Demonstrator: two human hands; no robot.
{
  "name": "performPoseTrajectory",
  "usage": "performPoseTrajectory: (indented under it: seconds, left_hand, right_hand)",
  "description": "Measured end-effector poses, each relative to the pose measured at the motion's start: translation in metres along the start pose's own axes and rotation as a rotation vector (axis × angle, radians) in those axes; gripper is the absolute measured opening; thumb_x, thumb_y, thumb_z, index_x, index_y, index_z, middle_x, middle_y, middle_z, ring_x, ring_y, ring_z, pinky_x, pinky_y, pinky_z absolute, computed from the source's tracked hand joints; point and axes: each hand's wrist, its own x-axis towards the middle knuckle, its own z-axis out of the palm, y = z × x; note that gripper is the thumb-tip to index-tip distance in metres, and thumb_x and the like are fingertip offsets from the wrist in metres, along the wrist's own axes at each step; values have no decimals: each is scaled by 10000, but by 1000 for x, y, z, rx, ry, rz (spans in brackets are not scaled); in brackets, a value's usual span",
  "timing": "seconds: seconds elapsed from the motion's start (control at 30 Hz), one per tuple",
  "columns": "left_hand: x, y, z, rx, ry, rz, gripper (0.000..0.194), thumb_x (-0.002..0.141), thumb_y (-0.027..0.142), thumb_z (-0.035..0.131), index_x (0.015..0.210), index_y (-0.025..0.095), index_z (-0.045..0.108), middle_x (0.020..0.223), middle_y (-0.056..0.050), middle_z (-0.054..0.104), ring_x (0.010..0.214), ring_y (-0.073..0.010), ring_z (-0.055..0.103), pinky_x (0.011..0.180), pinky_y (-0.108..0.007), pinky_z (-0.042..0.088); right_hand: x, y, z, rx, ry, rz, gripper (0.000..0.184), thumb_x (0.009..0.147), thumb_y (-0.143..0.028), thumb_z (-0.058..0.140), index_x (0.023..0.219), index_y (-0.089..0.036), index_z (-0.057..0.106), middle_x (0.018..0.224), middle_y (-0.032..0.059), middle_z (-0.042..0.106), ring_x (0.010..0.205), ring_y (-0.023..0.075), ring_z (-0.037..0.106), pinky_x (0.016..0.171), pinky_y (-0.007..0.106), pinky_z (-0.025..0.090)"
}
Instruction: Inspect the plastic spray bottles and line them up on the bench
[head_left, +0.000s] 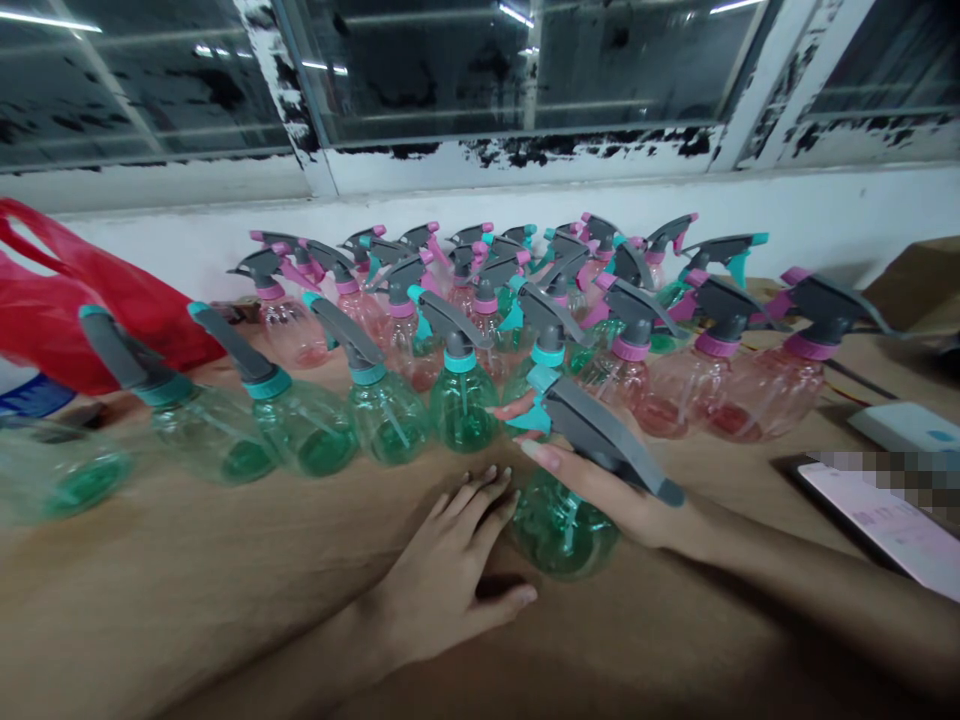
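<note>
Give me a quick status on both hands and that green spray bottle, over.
Right hand gripping grey trigger head of green spray bottle. Left hand open on tabletop beside it. Another green spray bottle directly ahead, pink spray bottles behind.

Bare left hand (pixel 442 570), palm down and open at centre foreground, with slender spread fingers (pixel 480 505) pointing far and the thumb (pixel 517 597) angled out to the right. Bare right hand (pixel 600 490), reaching in from the right at the end of a long bare right forearm (pixel 810 570), with long-nailed fingers (pixel 544 456) curled in a closed grip, just beside the left fingertips. Bare left forearm (pixel 292 670) entering from the near lower edge, angled far and right.
</note>
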Motion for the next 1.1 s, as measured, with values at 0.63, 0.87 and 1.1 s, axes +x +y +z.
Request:
performPoseTrajectory:
  seconds: [0.63,0.87,1.1]
  left_hand:
    - [1,1,-2,25,-25,12,684,882,585,466,1361,101,398,1439,-153,373,1326,-311,301,1056,-479,259]
    - [3,2,-1,21,-1,13,683,873,579,482,1352,97,411,1412,-161,410,1315,-306,324,1058,-464,255]
    - [2,0,-1,9,-16,9,661,869,587,484,1330,115,443,1415,-153,408,1312,-311,329,1052,-474,265]
  right_hand:
    - [-2,7,0,-27,-14,13,265,851,-370,568,1086,-248,566,694,-27,560,598,138,547,578,293,447]
    - [-2,2,-1,-60,-18,-23,211,864,-398,542,988,-230,572,709,-20,572,571,121,511,584,292,433]
    - [-1,-1,-4,-106,-10,-36,229,859,-438,539,804,-217,568,682,-14,584,593,125,542,588,281,440]
